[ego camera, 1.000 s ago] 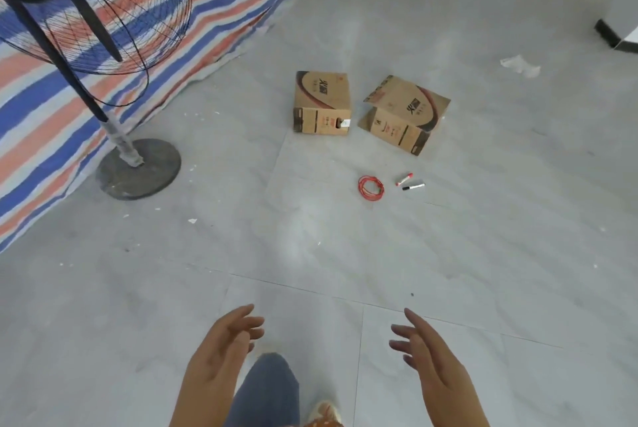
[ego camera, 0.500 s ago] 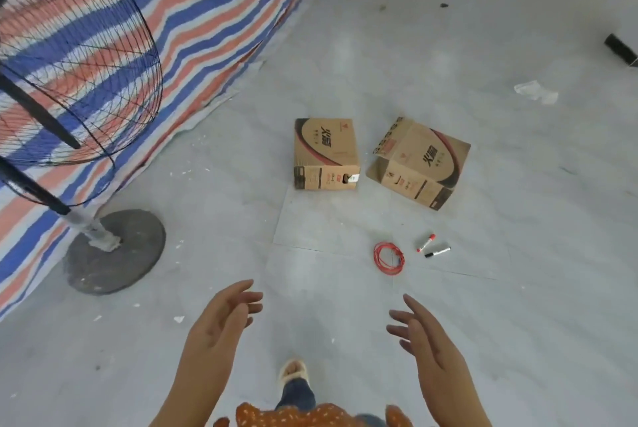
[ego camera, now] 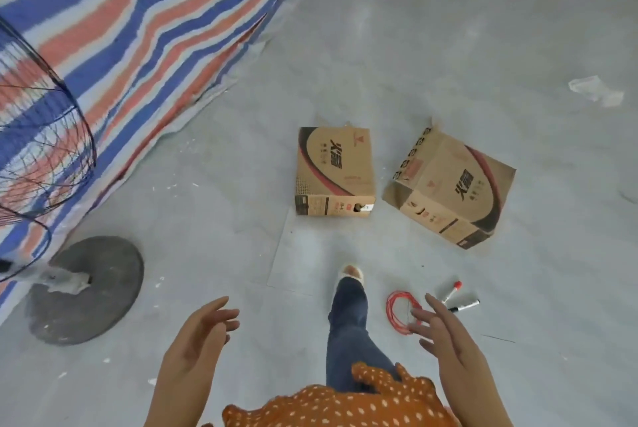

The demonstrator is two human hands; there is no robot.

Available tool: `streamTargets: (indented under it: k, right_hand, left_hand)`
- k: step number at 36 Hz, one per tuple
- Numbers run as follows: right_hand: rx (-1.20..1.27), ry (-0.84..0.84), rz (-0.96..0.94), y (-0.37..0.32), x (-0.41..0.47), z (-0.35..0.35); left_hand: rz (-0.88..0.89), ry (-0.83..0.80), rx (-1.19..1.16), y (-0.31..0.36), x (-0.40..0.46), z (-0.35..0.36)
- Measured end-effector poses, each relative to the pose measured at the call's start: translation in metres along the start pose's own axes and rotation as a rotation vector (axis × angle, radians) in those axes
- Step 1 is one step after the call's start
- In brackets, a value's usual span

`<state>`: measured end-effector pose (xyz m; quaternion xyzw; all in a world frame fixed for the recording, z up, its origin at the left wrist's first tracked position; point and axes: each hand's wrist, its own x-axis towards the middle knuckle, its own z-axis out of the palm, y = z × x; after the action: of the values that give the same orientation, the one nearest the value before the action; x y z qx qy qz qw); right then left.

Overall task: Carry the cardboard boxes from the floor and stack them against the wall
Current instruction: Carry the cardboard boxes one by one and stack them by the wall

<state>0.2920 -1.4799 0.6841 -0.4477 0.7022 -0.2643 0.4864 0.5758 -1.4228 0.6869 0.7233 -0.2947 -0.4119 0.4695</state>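
Head view: the approach step is in hand. Two cardboard boxes, the straight box [ego camera: 335, 171] and, just right of it, the tilted box [ego camera: 448, 187], lie on the floor. Left hand [ego camera: 196, 337] and right hand [ego camera: 445, 340] are empty, fingers spread. Next: bend down and grasp the straight box with both hands.

Bare unfinished room or worksite: dusty grey tile floor [ego camera: 448, 47], striped tarpaulin [ego camera: 145, 23] (plaster flecks scattered).

I see large black Chinese characters printed on the top of the left cardboard box [ego camera: 336, 164], too blurred to read. The right cardboard box [ego camera: 455, 185], beside it, carries the same black mark, equally unreadable.
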Motion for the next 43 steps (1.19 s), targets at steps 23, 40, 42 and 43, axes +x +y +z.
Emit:
streamTargets:
  k: [23,40,42,43]
  right_hand:
    - [-0.206,-0.07,0.226,-0.005,0.507,0.052]
    - [0.033,0.01,0.444,0.223,0.755,0.185]
    - [0.126,0.022,0.453,0.227,0.764,0.193]
    - [0.171,0.03,0.459,0.226,0.767,0.196]
  left_hand:
    - [-0.42,-0.109,0.255,-0.068,0.46,0.22]
    - [-0.572,-0.109,0.134,-0.337,0.672,0.348]
    - [-0.569,-0.145,0.081,-0.341,0.678,0.35]
    - [-0.562,-0.153,0.054,-0.342,0.681,0.35]
